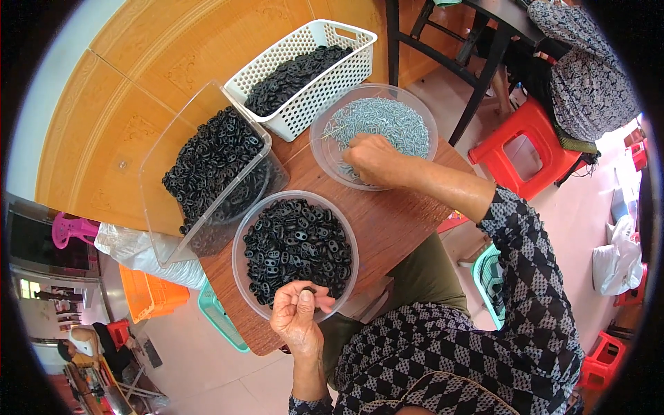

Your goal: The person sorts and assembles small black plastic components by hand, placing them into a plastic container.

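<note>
My left hand (299,319) is closed in a pinch on a small black plastic piece (309,290), over the near edge of a round clear tub. That tub (355,256) is filled with black plastic pieces (301,242) that have two holes each. Farther off and to the right, my right hand (375,160) reaches into a second round clear tub (432,114), full of small silvery metal pieces (387,121), perhaps screws or hooks. Its fingers are bent together and point down at the metal pieces; what they hold is hidden.
Both tubs stand on a brown wooden table (377,228). A clear rectangular bin (273,180) and a white perforated basket (360,59) hold more black pieces. A red stool (539,152) with a seated person is at right. Orange crate (149,294) sits left, below the table.
</note>
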Available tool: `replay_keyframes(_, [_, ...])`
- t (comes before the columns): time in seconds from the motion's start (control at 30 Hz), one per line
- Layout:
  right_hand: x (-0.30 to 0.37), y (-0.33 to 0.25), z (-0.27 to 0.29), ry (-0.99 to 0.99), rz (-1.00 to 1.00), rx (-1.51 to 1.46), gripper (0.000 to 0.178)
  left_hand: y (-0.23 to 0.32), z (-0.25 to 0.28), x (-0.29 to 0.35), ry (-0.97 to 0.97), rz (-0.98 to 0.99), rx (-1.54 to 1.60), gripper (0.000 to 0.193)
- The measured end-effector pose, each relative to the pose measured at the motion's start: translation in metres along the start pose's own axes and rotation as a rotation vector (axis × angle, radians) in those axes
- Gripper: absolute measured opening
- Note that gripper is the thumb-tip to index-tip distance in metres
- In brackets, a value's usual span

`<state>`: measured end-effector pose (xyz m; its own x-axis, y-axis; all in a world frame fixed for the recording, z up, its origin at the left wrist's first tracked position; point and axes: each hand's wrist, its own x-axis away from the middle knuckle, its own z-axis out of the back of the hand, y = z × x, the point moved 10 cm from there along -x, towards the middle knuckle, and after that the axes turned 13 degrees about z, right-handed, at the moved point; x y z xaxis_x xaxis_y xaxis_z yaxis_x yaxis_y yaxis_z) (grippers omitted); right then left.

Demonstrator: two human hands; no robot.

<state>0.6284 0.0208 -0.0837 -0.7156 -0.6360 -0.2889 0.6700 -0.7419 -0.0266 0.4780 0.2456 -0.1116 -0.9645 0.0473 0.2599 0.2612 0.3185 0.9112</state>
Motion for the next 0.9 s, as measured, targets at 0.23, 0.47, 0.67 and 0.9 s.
replay_keyframes(0.23, [0.005, 0.026, 0.007, 0.006, -0.14, -0.12, 0.006, 0.0, 0.008, -0.001, 0.077, 0.012, -0.041, 0.023])
replay_keyframes(0.47, [-0.006, 0.018, 0.015, 0.216, -0.007, -0.109, 0.003, -0.006, 0.003, -0.002, 0.043, 0.046, -0.04, 0.02])
replay_keyframes(0.67, [-0.032, 0.031, -0.011, 0.061, -0.094, -0.113, 0.005, -0.004, 0.002, 0.0, 0.042, 0.064, -0.001, 0.017])
replay_keyframes(0.9, [-0.049, 0.023, -0.03, -0.001, -0.045, -0.087, 0.007, -0.005, 0.002, 0.001, 0.062, 0.067, 0.032, 0.02])
